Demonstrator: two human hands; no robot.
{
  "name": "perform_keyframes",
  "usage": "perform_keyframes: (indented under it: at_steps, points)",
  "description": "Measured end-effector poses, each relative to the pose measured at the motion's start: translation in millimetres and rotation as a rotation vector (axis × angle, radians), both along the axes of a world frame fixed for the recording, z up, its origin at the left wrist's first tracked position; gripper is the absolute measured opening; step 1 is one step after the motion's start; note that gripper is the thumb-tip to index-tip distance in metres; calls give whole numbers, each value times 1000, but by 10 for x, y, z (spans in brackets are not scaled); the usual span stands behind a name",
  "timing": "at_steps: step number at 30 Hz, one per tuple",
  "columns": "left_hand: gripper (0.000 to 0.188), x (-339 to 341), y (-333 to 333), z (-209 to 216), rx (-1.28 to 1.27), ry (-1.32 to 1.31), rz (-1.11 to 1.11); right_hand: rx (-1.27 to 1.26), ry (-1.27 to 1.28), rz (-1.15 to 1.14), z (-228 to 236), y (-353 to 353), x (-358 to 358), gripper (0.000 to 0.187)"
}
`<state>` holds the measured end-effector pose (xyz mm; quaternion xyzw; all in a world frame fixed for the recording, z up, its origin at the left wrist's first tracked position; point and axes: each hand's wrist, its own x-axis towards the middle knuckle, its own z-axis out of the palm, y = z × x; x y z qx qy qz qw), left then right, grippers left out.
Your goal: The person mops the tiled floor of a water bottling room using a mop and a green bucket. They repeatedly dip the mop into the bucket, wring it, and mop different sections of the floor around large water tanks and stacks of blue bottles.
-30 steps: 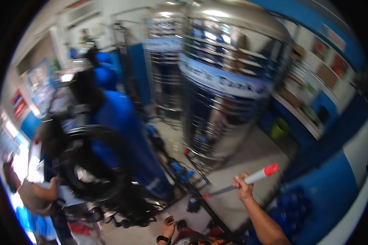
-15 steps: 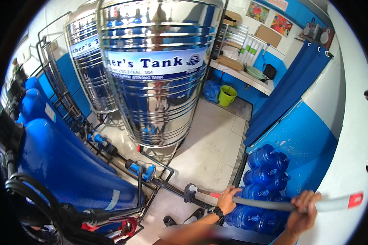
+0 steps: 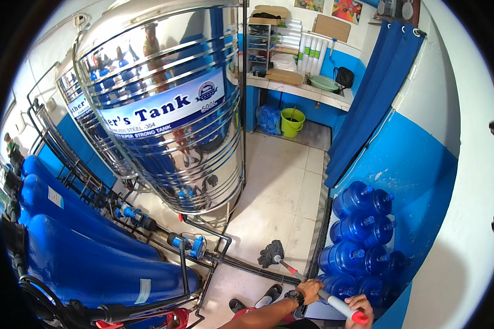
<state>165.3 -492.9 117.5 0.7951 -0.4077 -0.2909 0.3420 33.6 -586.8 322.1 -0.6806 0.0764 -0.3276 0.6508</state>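
Observation:
A mop with a dark grey string head and a grey and red pole slants from the tiled floor up toward me. My left hand, with a black watch on its wrist, is closed round the lower part of the pole. Near the red-capped top end, my right hand is wrapped round the pole. The mop head lies on the light tiles, just past the black floor pipes. Stacked blue water jugs stand close to the right of the pole.
A large shiny steel tank rises ahead on the left. Long blue tanks, blue pumps and piping line the left. At the back are a yellow-green bucket and a counter. A blue curtain hangs on the right.
The pole has swung from nearly level to a steeper slant, its top end coming left and down with my right hand. The mop head sits farther right on the tiles. My view has shifted.

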Motion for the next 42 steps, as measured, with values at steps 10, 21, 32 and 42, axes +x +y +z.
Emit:
perform_keyframes:
  at_steps: [10,21,32,42]
  points:
    - [47,559,-585,201,297,-45,-276,152,-108,164,-150,-581,482,73]
    - [41,1448,-590,-345,471,-155,-141,-44,-49,248,-795,-853,1114,45]
    - [61,2777,-158,-997,203,-62,752,-170,94,510,-663,-951,2847,19]
    - [41,4406,-1315,34,-425,-172,577,180,-118,389,812,-2059,4674,26]
